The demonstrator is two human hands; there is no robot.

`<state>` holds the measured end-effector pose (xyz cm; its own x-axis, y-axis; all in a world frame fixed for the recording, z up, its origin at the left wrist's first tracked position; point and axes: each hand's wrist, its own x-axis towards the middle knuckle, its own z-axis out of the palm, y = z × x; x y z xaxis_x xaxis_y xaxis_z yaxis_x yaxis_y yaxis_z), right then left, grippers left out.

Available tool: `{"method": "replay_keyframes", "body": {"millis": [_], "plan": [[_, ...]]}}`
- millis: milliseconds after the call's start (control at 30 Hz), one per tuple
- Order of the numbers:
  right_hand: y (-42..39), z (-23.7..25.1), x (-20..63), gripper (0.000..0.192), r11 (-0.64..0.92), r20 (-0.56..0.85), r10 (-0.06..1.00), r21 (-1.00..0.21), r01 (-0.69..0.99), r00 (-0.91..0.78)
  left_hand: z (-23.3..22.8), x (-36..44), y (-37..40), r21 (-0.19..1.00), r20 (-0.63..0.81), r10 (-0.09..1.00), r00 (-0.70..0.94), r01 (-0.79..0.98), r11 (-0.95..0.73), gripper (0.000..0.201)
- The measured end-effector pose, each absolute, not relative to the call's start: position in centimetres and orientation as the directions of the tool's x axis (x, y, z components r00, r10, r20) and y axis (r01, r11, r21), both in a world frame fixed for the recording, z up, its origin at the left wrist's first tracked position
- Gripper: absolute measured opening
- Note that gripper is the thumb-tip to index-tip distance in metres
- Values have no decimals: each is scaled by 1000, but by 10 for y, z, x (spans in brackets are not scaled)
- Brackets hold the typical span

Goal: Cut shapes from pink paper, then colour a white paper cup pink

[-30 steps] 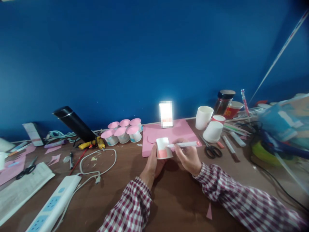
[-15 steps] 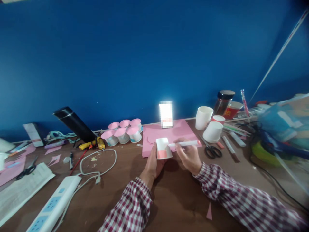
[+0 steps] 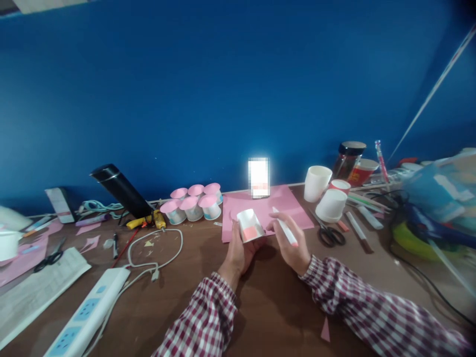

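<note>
My left hand (image 3: 238,250) grips a small white paper cup (image 3: 250,224) with an orange-pink patch coloured on its side; the cup is upside down and tilted. My right hand (image 3: 293,245) holds a white marker (image 3: 285,231) with a pink end, its tip lifted off the cup and pointing up and away. Both hands hover over the brown table (image 3: 267,307), just in front of a pink paper sheet (image 3: 266,208).
Several pink-topped cups (image 3: 193,203) stand at the back. Left: a black flask (image 3: 119,191), a cable (image 3: 156,253), a power strip (image 3: 87,312), scissors (image 3: 48,260). Right: white cups (image 3: 323,193), scissors (image 3: 329,233), markers (image 3: 357,223), a jar (image 3: 347,158), a bright screen (image 3: 259,177).
The marker was lying across against the cup; my right hand has now swung it off the cup, tip upward. My left hand has tilted the cup.
</note>
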<state>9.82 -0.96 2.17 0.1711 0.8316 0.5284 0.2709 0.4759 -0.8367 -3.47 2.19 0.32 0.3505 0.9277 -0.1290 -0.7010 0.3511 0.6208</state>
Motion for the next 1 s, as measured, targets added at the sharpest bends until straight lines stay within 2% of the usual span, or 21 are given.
{"method": "replay_keyframes", "body": {"millis": [200, 300, 433, 633, 1000], "plan": [[-10, 17, 99, 18, 451, 514, 849, -825, 339, 121, 9, -34, 21, 654, 0, 963, 271, -728, 205, 27], [-7, 16, 100, 18, 455, 528, 840, -811, 369, 123, 6, -34, 23, 641, 1, 966, 259, -741, 199, 28], [-5, 13, 102, 19, 460, 537, 836, -799, 387, 115, 1, -33, 25, 626, -71, 964, 256, -741, 243, 35], [-2, 10, 102, 23, 460, 546, 828, -793, 399, 131, -2, -31, 24, 702, -68, 970, 233, -680, 213, 44], [0, 17, 106, 22, 531, 590, 781, -800, 280, 204, -6, -28, 23, 709, -24, 967, 252, -678, 194, 37]]}}
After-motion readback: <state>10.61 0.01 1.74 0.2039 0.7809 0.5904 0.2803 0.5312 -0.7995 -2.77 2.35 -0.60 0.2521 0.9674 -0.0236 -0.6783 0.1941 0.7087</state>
